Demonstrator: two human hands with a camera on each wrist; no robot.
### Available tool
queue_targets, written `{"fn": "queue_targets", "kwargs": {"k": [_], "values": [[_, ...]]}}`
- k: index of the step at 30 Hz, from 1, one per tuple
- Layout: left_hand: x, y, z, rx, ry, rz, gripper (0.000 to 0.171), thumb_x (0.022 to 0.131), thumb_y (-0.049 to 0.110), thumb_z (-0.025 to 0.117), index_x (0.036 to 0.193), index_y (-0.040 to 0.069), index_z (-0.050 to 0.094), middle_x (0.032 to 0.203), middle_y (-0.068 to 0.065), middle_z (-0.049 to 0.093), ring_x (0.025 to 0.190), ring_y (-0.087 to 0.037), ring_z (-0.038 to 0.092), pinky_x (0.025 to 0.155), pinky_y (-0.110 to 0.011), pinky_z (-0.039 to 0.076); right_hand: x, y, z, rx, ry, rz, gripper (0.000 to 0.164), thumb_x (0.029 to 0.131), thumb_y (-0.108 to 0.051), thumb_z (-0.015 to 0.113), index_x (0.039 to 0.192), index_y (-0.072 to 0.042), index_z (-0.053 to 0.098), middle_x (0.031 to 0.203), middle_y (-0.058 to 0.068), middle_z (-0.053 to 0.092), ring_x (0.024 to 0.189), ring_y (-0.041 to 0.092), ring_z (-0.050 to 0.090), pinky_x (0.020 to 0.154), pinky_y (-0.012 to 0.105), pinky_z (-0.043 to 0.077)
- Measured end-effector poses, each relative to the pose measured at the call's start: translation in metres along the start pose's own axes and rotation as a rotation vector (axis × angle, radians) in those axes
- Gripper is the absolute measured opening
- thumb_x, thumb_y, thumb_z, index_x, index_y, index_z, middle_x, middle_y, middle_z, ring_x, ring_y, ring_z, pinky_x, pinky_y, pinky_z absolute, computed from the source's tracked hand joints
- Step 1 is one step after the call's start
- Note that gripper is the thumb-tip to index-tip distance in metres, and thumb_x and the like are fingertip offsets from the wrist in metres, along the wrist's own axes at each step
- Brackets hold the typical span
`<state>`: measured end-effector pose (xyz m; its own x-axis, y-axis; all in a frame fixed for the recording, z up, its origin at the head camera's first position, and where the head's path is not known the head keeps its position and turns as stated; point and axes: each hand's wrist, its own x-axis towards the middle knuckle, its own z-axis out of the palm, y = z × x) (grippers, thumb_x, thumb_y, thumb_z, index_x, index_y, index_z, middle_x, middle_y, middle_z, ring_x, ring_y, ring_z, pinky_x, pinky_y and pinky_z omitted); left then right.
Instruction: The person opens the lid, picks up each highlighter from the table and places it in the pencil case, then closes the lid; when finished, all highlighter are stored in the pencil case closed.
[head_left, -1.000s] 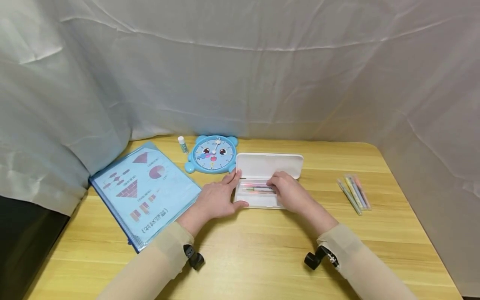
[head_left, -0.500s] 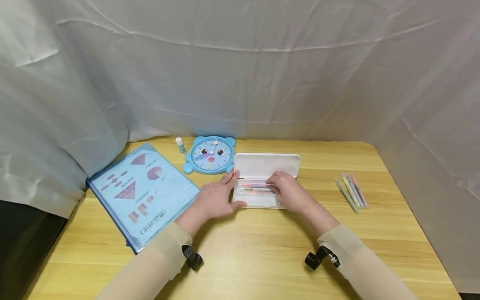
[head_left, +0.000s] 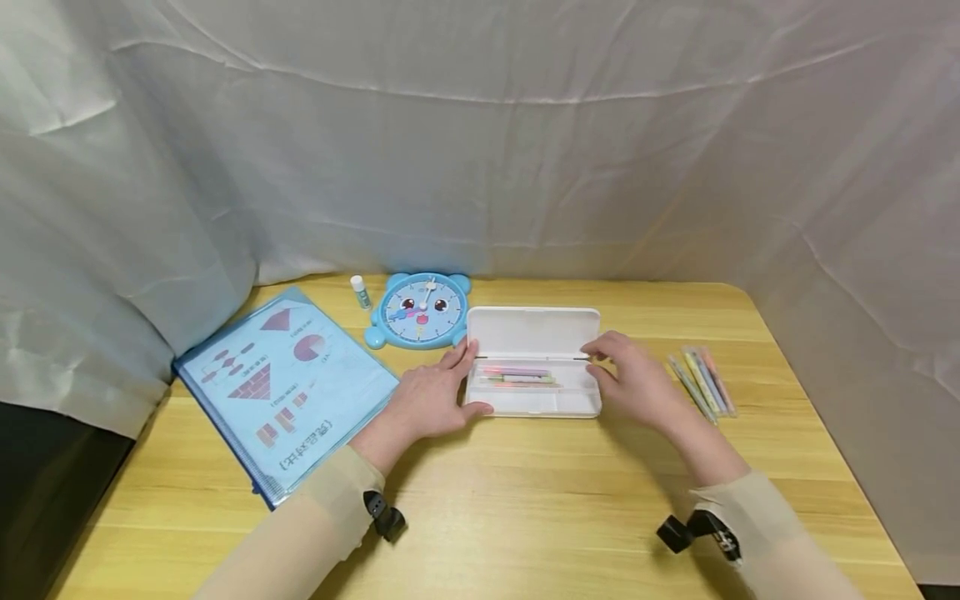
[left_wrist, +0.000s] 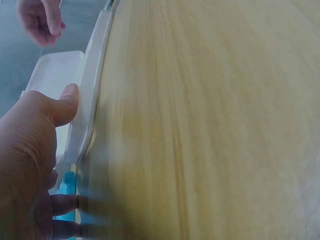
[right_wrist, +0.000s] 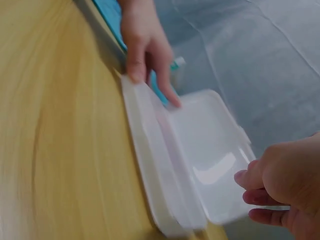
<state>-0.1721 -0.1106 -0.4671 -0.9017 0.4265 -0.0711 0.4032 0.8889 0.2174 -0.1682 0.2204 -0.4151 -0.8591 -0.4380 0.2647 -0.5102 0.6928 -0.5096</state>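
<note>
A white pencil case (head_left: pixel 577 404) stands with its lid (head_left: pixel 532 332) raised on the wooden table. Several slim pens (head_left: pixel 517 377) with pink, purple and green parts lie in its tray. My left hand (head_left: pixel 431 400) holds the case's left end, the thumb at the front corner and a finger near the hinge. In the right wrist view, this left hand (right_wrist: pixel 145 47) spans that end. My right hand (head_left: pixel 637 379) hovers by the case's right end, thumb and fingers apart, with nothing between them. Whether its fingertips touch the lid is unclear; the right wrist view is blurred.
Several pale-coloured pens (head_left: pixel 705 383) lie together at the right. Behind my left hand sit a blue toy clock (head_left: pixel 422 312) and a glue stick (head_left: pixel 361 292). A blue folder (head_left: pixel 288 392) lies at the left. A grey cloth (head_left: pixel 480 150) hangs along the table's back.
My right hand has left the pens in the tray and moved right, to the case's right end. The pens remain in the tray. My left hand stays on the left end.
</note>
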Motion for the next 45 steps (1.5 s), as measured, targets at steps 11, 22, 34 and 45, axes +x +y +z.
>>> {"fn": "queue_targets", "kwargs": {"k": [11, 22, 34, 45], "values": [[0.000, 0.001, -0.001, -0.005, -0.007, 0.004, 0.106, 0.092, 0.080, 0.056, 0.171, 0.021, 0.016, 0.175, -0.004, 0.019, 0.107, -0.043, 0.068, 0.065, -0.043, 0.051, -0.058, 0.049, -0.045, -0.051, 0.146, 0.123, 0.023, 0.094, 0.006, 0.075, 0.116, 0.009, 0.072, 0.107, 0.023, 0.074, 0.092, 0.038, 0.070, 0.078, 0.048, 0.057], [-0.001, -0.001, -0.002, -0.013, 0.000, 0.014, 0.106, 0.093, 0.079, 0.057, 0.171, 0.020, 0.017, 0.175, -0.004, 0.018, 0.108, -0.043, 0.069, 0.070, -0.047, 0.053, -0.091, 0.093, -0.049, -0.106, 0.089, 0.407, 0.020, 0.091, -0.002, 0.079, 0.104, 0.013, 0.073, 0.087, 0.018, 0.074, 0.079, 0.033, 0.070, 0.067, 0.042, 0.054], [-0.001, -0.001, -0.002, -0.007, -0.005, 0.010, 0.106, 0.093, 0.079, 0.056, 0.171, 0.020, 0.016, 0.175, -0.003, 0.018, 0.108, -0.042, 0.069, 0.070, -0.046, 0.053, -0.092, 0.089, -0.041, -0.129, 0.007, 0.464, 0.022, 0.090, -0.002, 0.078, 0.102, 0.015, 0.073, 0.082, 0.015, 0.073, 0.076, 0.032, 0.070, 0.068, 0.047, 0.056], [0.000, -0.001, -0.001, -0.004, -0.015, 0.008, 0.106, 0.093, 0.080, 0.055, 0.171, 0.020, 0.015, 0.175, -0.004, 0.018, 0.102, -0.038, 0.069, 0.065, -0.040, 0.049, -0.091, 0.082, -0.036, -0.123, 0.106, 0.448, 0.015, 0.093, -0.002, 0.075, 0.103, 0.010, 0.076, 0.084, 0.014, 0.074, 0.077, 0.029, 0.067, 0.068, 0.045, 0.052]]}}
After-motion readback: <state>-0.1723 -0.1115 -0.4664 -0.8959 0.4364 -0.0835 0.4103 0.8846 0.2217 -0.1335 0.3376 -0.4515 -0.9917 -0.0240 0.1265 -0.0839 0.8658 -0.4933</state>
